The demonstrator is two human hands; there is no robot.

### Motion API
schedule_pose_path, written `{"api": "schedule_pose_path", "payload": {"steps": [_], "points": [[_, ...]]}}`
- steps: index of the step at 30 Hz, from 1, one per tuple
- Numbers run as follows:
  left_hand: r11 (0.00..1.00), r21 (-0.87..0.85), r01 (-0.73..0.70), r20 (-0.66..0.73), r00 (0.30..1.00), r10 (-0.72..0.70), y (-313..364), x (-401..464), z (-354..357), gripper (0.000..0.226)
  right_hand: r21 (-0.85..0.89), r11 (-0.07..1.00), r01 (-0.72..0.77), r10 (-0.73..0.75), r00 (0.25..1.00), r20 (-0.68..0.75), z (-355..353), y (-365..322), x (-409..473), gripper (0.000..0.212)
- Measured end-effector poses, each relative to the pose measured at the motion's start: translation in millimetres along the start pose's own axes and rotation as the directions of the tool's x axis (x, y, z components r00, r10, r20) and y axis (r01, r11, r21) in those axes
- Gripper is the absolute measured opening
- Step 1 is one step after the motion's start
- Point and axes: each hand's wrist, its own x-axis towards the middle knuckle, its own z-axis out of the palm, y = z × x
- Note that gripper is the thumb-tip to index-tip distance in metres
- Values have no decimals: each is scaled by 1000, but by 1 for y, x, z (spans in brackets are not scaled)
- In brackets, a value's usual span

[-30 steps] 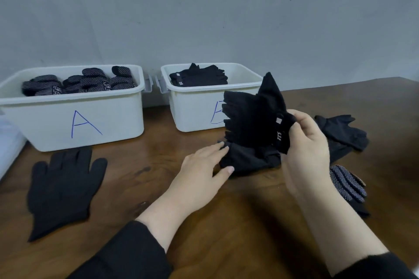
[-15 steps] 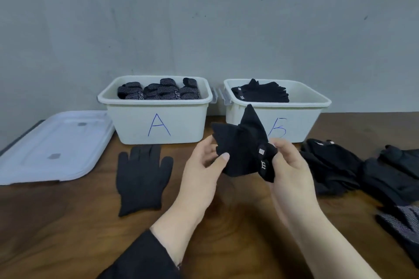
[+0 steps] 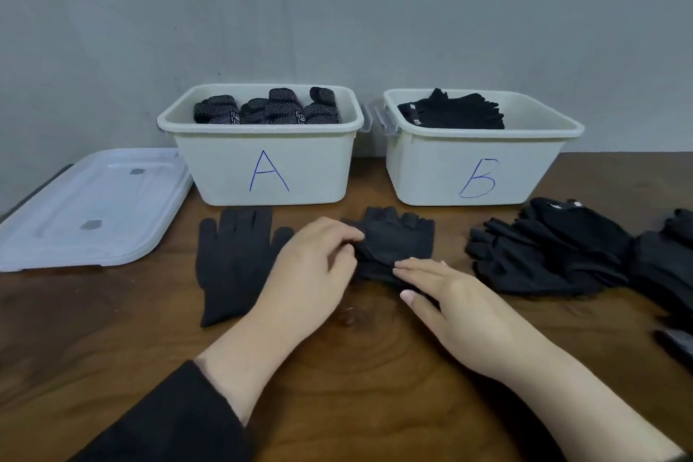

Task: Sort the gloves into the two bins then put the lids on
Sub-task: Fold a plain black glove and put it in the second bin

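Note:
A folded plain black glove [image 3: 398, 242] lies on the wooden table in front of the two bins. My left hand [image 3: 313, 270] pinches its left edge with curled fingers. My right hand [image 3: 446, 296] lies flat with straight fingers on its lower right part. Bin A [image 3: 268, 165] stands at the back left and holds dotted gloves. Bin B [image 3: 476, 161] to its right holds plain black gloves. Another plain black glove [image 3: 230, 263] lies flat left of my left hand. A pile of black gloves [image 3: 555, 248] sits at the right.
A translucent white lid [image 3: 90, 210] lies on the table left of bin A. A dotted glove [image 3: 678, 345] shows at the right edge. A grey wall stands right behind the bins. Bare tabletop [image 3: 356, 386] spreads toward me.
The glove that both hands held up in the air now lies on the table. My right hand has let go and flattened on it. The view has shifted.

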Motion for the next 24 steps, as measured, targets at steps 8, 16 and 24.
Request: {"api": "schedule_pose_path", "payload": {"steps": [8,16,24], "points": [[915,316,-253,391,913,117,-4,1,19,38,71,996,51,-50,999,-7,1,6,1,40],[933,291,-212,333,936,109,2,-4,19,45,-16,999,-51,47,986,-161,-36,51,-16,34],[971,165,-173,179,974,143,4,-3,17,34,-97,964,-248,238,966,-98,-39,84,-31,32]]}}
